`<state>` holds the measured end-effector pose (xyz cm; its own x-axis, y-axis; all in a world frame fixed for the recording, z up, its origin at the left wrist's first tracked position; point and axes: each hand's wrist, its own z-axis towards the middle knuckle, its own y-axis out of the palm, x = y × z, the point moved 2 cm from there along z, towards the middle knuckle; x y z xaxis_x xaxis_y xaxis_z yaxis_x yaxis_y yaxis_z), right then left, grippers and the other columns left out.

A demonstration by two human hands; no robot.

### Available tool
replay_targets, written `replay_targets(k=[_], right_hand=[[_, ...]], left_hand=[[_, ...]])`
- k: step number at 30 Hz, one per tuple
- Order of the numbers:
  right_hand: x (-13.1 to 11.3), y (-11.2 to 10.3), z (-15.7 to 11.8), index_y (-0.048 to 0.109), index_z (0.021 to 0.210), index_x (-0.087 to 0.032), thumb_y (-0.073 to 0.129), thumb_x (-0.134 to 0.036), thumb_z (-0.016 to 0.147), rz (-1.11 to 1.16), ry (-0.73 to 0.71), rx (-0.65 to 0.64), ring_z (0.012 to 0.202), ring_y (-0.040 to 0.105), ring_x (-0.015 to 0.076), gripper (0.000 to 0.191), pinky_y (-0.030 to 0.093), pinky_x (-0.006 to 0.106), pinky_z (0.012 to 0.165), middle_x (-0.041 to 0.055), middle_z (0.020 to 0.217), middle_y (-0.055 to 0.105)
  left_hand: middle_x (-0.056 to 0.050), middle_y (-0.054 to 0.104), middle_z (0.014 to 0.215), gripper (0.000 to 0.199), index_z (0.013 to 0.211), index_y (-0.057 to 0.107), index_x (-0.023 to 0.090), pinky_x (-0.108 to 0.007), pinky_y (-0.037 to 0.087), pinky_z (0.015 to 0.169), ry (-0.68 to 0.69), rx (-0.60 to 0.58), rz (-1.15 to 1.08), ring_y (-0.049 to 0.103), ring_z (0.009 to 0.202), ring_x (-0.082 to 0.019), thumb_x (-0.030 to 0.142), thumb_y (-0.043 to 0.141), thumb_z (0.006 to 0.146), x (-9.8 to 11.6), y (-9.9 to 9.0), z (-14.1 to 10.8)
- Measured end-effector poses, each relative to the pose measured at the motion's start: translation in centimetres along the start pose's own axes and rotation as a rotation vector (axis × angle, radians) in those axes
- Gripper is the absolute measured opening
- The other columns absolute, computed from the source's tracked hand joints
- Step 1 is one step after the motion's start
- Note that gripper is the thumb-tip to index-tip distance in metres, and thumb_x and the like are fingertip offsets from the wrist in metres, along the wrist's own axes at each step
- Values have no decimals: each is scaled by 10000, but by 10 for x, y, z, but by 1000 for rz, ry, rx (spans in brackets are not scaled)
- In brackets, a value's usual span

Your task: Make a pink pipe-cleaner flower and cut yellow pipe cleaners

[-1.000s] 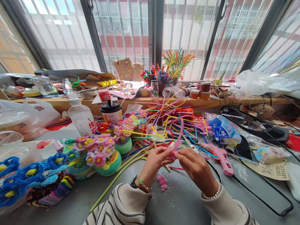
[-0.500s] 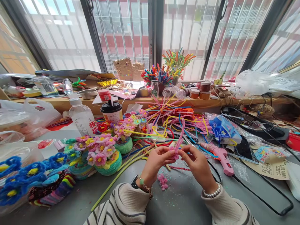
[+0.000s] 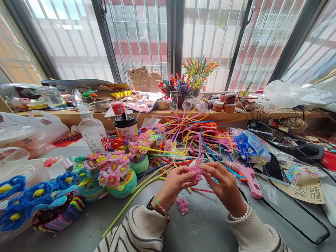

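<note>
Above the middle of the grey table, my left hand (image 3: 181, 177) pinches a small pink pipe-cleaner flower (image 3: 196, 172) between thumb and fingers. Long pink stems stick up from it. My right hand (image 3: 222, 183) has its thumb and fingertips closed on the flower's right side; the fingertips partly hide it. Below my hands lies a bundle of fluffy pink pieces (image 3: 182, 205), with tiny coloured bits scattered around it. Just beyond my fingers rests a red twisted pipe cleaner (image 3: 202, 190).
Finished pipe-cleaner flowers in pots (image 3: 115, 169) crowd the left, near a plastic bottle (image 3: 92, 131) and a lidded cup (image 3: 125, 126). Loose pipe cleaners (image 3: 183, 129) heap up behind my hands. A pink glue gun (image 3: 250, 182) lies to the right, its black cord trailing forward.
My right hand has shifted its fingers, now more stretched over the top of the flower. The pink stems stand more upright and slightly further left. The left hand keeps its pinch.
</note>
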<state>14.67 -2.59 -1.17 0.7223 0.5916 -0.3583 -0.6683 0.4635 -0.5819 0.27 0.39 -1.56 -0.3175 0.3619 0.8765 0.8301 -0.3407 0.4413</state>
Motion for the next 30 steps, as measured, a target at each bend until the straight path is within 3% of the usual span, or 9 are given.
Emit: replay_targets(k=[5, 11, 19, 25, 30], right_hand=[[-3, -2, -4, 563, 966, -230, 430, -117, 788, -165, -167, -16, 747, 530, 148, 249, 441, 266, 653, 51, 817, 584], [-5, 2, -3, 583, 857, -215, 462, -155, 779, -276, -130, -5, 689, 493, 164, 156, 412, 287, 631, 49, 742, 555], [-7, 11, -3, 519, 758, -182, 443, -193, 779, -136, 106, -22, 728, 451, 187, 79, 391, 339, 651, 49, 740, 474], [-8, 16, -4, 529, 704, -188, 471, -295, 759, 148, 391, -13, 792, 481, 210, 133, 369, 358, 718, 53, 768, 541], [-2, 20, -7, 561, 614, -183, 556, -339, 669, 780, 935, -132, 616, 469, 144, 165, 366, 270, 595, -12, 574, 498]], left_hand=[[-45, 616, 691, 234, 698, 595, 109, -267, 450, 690, -18, -4, -12, 579, 674, -128, 257, 694, 547, -1, 0, -1], [-33, 613, 660, 234, 659, 564, 115, -283, 460, 656, 62, 81, 63, 570, 633, -127, 251, 700, 528, 1, 1, 0], [-37, 600, 670, 121, 670, 580, 167, -244, 429, 620, 505, 168, 587, 557, 646, -149, 279, 541, 692, 3, 7, -7], [-45, 620, 770, 180, 791, 620, 238, -243, 383, 720, 741, 168, 952, 548, 770, -171, 227, 443, 758, 4, 8, -12], [-55, 629, 840, 244, 846, 599, 219, -250, 413, 712, 914, 88, 1160, 564, 797, -157, 142, 377, 782, 0, 9, -12]])
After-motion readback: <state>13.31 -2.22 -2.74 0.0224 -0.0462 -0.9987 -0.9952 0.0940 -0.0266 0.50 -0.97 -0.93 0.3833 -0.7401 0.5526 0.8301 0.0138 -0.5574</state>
